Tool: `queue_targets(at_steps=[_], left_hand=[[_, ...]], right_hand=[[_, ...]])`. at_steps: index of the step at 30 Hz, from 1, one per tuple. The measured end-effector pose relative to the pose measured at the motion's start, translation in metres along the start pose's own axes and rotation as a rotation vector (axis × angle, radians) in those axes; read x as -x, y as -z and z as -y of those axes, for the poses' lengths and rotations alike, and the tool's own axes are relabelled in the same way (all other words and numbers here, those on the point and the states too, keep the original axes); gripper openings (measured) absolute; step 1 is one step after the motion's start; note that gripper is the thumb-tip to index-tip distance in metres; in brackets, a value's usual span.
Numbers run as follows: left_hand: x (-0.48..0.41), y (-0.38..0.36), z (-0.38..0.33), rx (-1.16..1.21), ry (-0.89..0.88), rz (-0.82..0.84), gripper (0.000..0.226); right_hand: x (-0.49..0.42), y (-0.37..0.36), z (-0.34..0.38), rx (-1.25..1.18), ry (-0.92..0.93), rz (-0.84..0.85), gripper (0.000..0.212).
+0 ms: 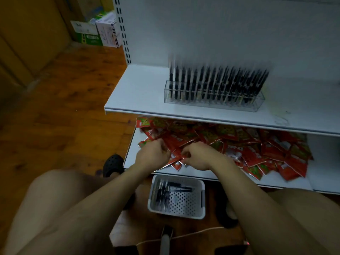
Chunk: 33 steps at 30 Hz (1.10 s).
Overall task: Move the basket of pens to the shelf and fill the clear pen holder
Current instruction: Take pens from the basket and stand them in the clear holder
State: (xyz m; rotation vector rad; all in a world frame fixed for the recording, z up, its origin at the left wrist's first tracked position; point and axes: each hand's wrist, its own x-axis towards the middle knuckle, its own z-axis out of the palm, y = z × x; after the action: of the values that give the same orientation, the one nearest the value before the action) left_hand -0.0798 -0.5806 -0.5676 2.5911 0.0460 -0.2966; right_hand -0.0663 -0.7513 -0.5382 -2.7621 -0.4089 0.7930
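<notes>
A clear pen holder point(214, 100) stands on the white upper shelf point(139, 100), packed with several black pens point(217, 80). A white perforated basket point(177, 196) sits on the floor below the lower shelf, with a few black pens lying at its left side. My left hand point(151, 154) and my right hand point(197, 156) are both on the lower shelf, fingers curled into a pile of red snack packets point(248, 150). Each hand pinches packets at the pile's left end, well above the basket.
The lower shelf point(131, 155) is covered with red packets from left to right. Cardboard boxes point(97, 30) stand on the wooden floor at the back left. A black shoe point(113, 165) sits beside the shelf corner. My bare knees frame the basket.
</notes>
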Motion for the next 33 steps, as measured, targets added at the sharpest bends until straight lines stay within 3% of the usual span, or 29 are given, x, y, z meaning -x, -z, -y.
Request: queue_targets(at_steps=[4,8,12,15,20,23,28,33], left_hand=[[0.008,-0.037,0.042,-0.262,0.042,0.197,0.026],[0.015,-0.075,0.075,-0.057,0.300,0.267,0.026],[0.023,-0.126,0.101,-0.091,0.415,0.436,0.032],[0.008,-0.139,0.104,-0.025,0.461,0.429,0.039],[-0.011,-0.152,0.122,0.277,0.616,0.391,0.024],[-0.009,-0.165,0.140,0.405,0.695,0.367,0.029],[-0.010,-0.188,0.145,0.701,0.839,0.281,0.021],[-0.008,-0.202,0.143,0.742,0.885,0.284,0.025]], right_hand=[[-0.018,-0.043,-0.024,0.049,-0.068,0.142,0.025],[-0.034,-0.085,-0.049,0.081,-0.189,0.265,0.012],[-0.055,-0.137,-0.071,0.008,-0.229,0.338,0.025],[-0.067,-0.181,-0.064,-0.082,-0.194,0.482,0.036],[-0.093,-0.252,-0.035,-0.266,-0.170,0.607,0.035],[-0.110,-0.281,-0.022,-0.347,-0.210,0.569,0.032],[-0.123,-0.308,-0.020,-0.327,-0.249,0.581,0.052],[-0.129,-0.318,-0.016,-0.336,-0.307,0.505,0.060]])
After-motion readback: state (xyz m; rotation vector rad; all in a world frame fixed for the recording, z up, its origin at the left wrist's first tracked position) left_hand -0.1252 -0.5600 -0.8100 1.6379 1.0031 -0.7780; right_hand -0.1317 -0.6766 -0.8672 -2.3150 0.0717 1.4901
